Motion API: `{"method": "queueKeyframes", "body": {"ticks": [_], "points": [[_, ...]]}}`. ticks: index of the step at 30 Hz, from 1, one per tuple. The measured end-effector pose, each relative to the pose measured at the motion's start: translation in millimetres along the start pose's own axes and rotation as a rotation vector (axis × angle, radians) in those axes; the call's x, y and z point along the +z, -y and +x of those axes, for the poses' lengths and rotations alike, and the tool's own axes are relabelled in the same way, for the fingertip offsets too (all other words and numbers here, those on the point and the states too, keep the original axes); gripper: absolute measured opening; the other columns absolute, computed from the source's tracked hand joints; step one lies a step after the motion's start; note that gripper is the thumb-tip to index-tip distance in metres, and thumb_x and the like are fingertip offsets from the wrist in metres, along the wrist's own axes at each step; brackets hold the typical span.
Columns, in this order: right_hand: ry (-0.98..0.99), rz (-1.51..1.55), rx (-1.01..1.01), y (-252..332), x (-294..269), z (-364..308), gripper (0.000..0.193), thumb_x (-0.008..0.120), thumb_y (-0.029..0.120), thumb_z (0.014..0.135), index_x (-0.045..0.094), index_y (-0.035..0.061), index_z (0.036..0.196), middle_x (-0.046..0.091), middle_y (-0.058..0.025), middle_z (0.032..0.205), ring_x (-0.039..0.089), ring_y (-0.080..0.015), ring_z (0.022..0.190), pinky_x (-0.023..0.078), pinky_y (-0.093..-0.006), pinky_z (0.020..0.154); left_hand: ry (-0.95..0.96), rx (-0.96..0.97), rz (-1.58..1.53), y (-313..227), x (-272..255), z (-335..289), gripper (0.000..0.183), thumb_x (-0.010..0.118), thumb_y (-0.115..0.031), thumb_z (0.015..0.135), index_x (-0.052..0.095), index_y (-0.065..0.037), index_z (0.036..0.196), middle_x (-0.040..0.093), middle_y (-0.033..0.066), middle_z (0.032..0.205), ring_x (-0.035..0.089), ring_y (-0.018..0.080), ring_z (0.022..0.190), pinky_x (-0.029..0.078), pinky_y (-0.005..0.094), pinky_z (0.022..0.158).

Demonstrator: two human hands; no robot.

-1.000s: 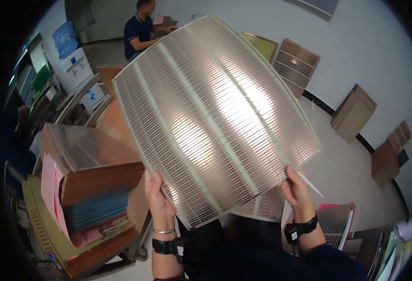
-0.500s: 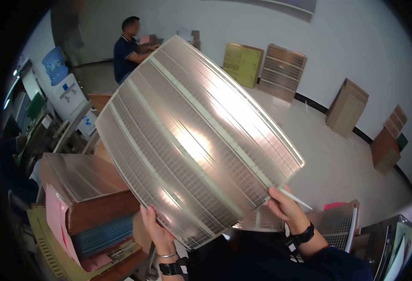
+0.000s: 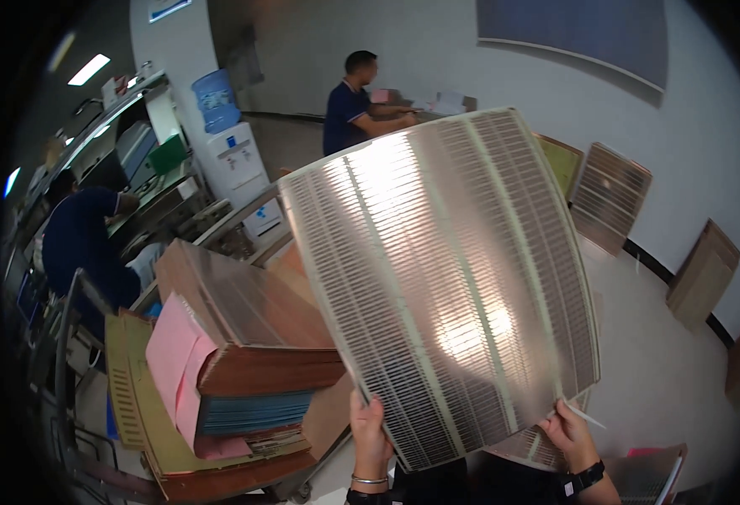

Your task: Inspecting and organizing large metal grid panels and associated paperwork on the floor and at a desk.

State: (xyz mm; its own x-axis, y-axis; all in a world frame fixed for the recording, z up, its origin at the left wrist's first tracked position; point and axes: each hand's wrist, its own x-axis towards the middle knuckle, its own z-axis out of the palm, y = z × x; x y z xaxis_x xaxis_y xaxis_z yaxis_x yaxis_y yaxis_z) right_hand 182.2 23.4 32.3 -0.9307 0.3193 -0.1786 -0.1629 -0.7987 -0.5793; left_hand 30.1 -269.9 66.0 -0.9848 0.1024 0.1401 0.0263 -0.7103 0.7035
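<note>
Before me I hold up a large thin copper-coloured circuit-board panel [image 3: 445, 286], with pale green stripes and fine rows of a repeated pattern; bright reflections lie across its face. My left hand [image 3: 371, 433] is closed on its lower left edge, the thumb on the near face. At the lower right corner my right hand [image 3: 568, 433] pinches the panel. A slim white pen-like stick [image 3: 587, 416] juts out from that same hand. Under the panel, between my hands, part of another patterned panel [image 3: 531, 448] shows, mostly hidden.
At left stands a stack of brown boards [image 3: 269, 370] with blue sheets [image 3: 256, 415] and pink paper [image 3: 176, 370], beside a metal rail [image 3: 68, 362]. One co-worker [image 3: 349, 114] stands beyond the panel, another [image 3: 84, 236] bends at a bench. Panels [image 3: 612, 198] and cardboard [image 3: 704, 273] lean on the right wall.
The panel has turned to a more upright angle, and its face now shows denser rows. My view has swung left, bringing the bench and second co-worker more into sight. Both hands keep hold.
</note>
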Motion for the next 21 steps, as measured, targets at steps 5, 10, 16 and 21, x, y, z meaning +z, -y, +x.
{"method": "queueKeyframes", "body": {"ticks": [5,10,16,21], "points": [[0.038,-0.025,0.068,-1,18,0,0.033,0.042,0.007,0.093,0.037,0.0029,0.125,0.046,-0.0181,0.126,0.05,-0.033,0.113,0.053,-0.0533,0.08,-0.014,-0.043,-0.028,-5,7,9,0.033,0.048,-0.014,0.093,0.04,-0.001,0.122,0.055,0.0086,0.11,0.056,0.0152,0.097,0.046,0.0291,0.086],[0.216,-0.273,-0.188,18,36,56,0.032,0.045,0.014,0.094,0.04,-0.0025,0.121,0.054,-0.0149,0.115,0.06,-0.0283,0.097,0.059,-0.0455,0.062,-0.112,-0.019,0.077,0,-2,57,0.043,0.048,-0.013,0.093,0.032,-0.002,0.132,0.049,0.0111,0.122,0.05,0.0182,0.11,0.042,0.0306,0.095],[0.246,-0.574,-0.158,-20,183,147,0.022,0.05,0.016,0.092,0.052,-0.0055,0.095,0.058,-0.0093,0.086,0.065,-0.0211,0.066,0.059,-0.0287,0.058,-0.141,0.107,0.565,-9,-44,51,0.041,0.044,-0.01,0.094,0.036,-0.001,0.133,0.043,0.0104,0.132,0.042,0.017,0.12,0.037,0.027,0.097],[0.284,-0.925,-0.141,-60,228,225,0.027,0.051,0.018,0.091,0.054,-0.0086,0.095,0.06,-0.0089,0.078,0.063,-0.0156,0.062,0.049,-0.019,0.048,-0.112,-0.058,0.567,-8,-61,21,0.033,0.046,-0.01,0.093,0.047,0.0,0.124,0.051,0.0084,0.123,0.05,0.0157,0.11,0.042,0.0284,0.091]]}}
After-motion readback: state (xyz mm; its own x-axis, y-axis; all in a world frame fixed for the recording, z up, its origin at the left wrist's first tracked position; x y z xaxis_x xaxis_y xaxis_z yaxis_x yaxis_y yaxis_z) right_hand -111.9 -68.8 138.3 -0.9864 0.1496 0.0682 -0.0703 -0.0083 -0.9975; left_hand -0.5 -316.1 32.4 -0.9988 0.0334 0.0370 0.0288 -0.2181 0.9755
